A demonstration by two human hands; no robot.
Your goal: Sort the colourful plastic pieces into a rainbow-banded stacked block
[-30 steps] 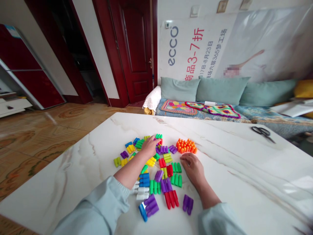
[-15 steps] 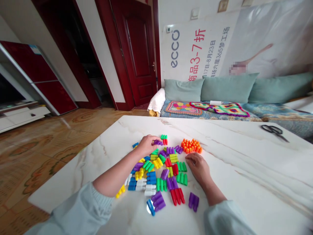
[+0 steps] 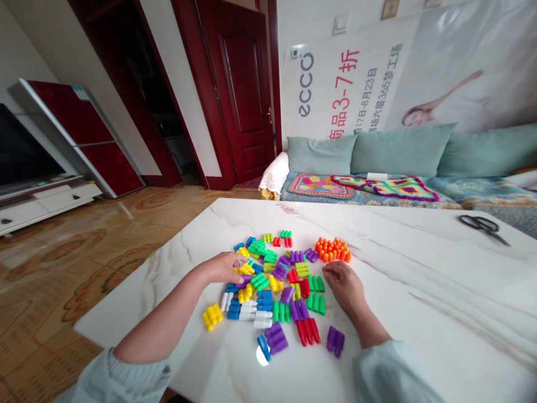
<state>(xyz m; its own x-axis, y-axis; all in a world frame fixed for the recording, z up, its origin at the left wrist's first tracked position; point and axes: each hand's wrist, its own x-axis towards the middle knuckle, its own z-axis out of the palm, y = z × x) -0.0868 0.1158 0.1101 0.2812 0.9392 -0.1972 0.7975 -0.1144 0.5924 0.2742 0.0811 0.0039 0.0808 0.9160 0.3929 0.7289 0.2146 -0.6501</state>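
Many small plastic toy blocks, mostly shaped like joined rods, lie in a loose heap. My left hand (image 3: 224,267) is at the heap's left side, thumb and fingers apart around a yellow block (image 3: 246,270); a purple block (image 3: 243,281) lies just below its thumb. My right hand (image 3: 344,282) rests on the table at the heap's right, its fingers curled together, whatever they may hold hidden. Nearby are green blocks (image 3: 316,303) and a pile of small orange pieces (image 3: 333,249). Closer to me lie red blocks (image 3: 307,331) and a separate purple block (image 3: 335,341).
The white marbled table (image 3: 419,347) carries everything. Black-handled scissors (image 3: 482,225) lie at its far right. Behind it stands a sofa with green cushions (image 3: 398,152). A yellow block (image 3: 212,317) sits apart, near my left forearm.
My left hand has let go of a purple block and moved left and toward me, to the yellow blocks. My right hand stays in place. The view has shifted slightly.
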